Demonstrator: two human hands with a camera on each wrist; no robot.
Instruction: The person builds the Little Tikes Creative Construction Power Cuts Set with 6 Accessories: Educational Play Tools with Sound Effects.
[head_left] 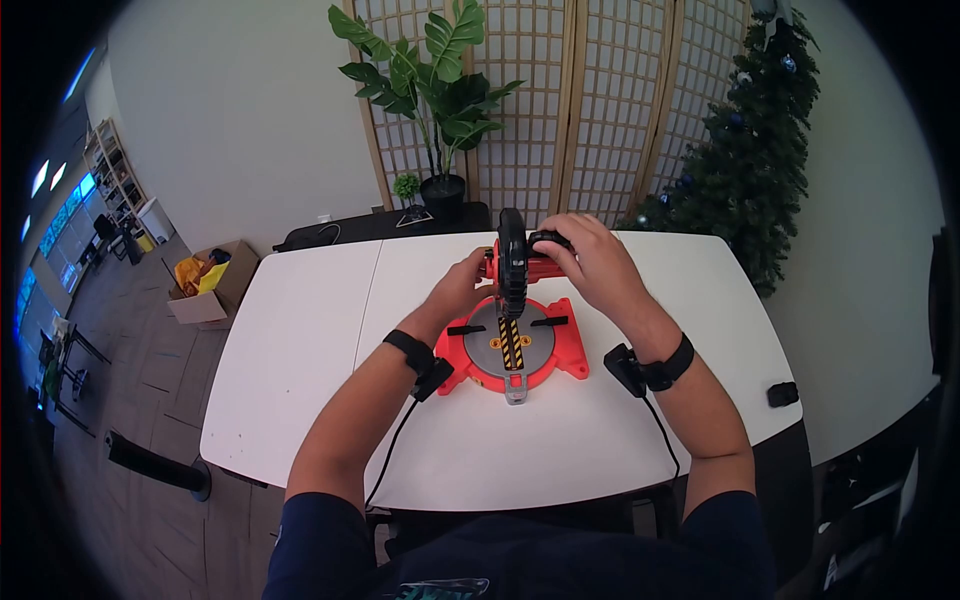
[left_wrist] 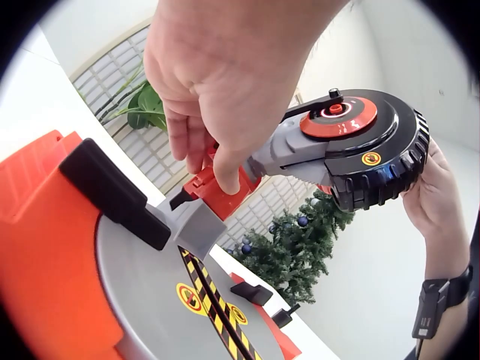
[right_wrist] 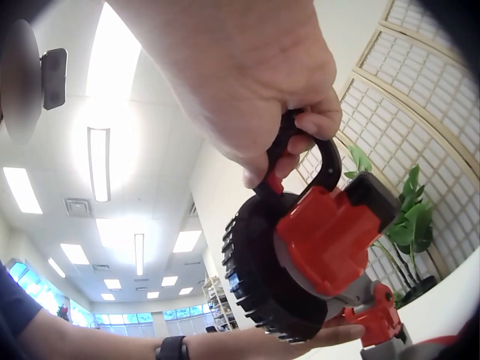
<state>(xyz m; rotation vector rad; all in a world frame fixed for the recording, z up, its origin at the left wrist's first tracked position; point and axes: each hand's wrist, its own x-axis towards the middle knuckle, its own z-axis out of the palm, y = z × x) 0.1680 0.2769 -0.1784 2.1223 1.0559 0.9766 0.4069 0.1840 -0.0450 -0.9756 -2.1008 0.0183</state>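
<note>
A toy miter saw with a red base and a grey round turntable stands on the white table. Its black toothed blade guard is raised above a yellow-and-black striped slot. My left hand grips the red hinge block at the back of the saw, thumb on the near side and fingers partly hidden behind it. With my right hand I hold the black loop handle, fingers curled through it. A red motor housing sits just below that handle.
Black clamps lie on both sides of the turntable. A small black object rests near the table's right edge. Behind the table stand a potted plant, a lattice screen and a decorated tree.
</note>
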